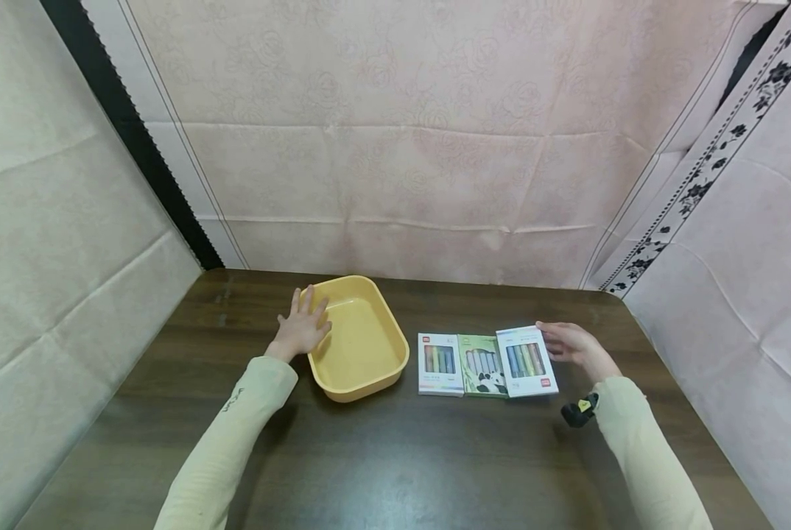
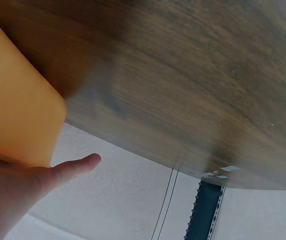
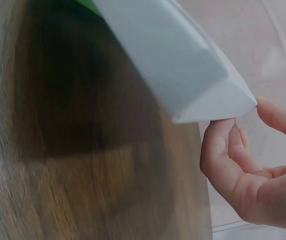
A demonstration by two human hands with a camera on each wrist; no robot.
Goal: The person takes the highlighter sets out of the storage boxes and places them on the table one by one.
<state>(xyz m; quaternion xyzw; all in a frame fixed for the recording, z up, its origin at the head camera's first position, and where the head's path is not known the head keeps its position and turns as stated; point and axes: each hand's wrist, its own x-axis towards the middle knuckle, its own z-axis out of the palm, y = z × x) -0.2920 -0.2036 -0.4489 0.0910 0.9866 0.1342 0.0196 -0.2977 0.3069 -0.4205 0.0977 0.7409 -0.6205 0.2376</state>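
Note:
My left hand (image 1: 300, 329) lies with spread fingers over the left rim of a yellow plastic bin (image 1: 359, 346). In the left wrist view its thumb (image 2: 75, 167) sticks out straight beside the bin's wall (image 2: 18, 95). With my right hand (image 1: 571, 344) I pinch the upper right edge of a white windowed box of coloured sticks (image 1: 526, 361). The right wrist view shows this box (image 3: 178, 65) tilted above the table, fingertips at its corner. Beside it are a green box with a panda picture (image 1: 482, 366) and a second white windowed box (image 1: 440, 364).
The brown wooden table (image 1: 395, 456) ends at a pale curtain (image 1: 395, 184) behind, with more cloth hanging at both sides. A small black device (image 1: 577, 411) is at the right wrist.

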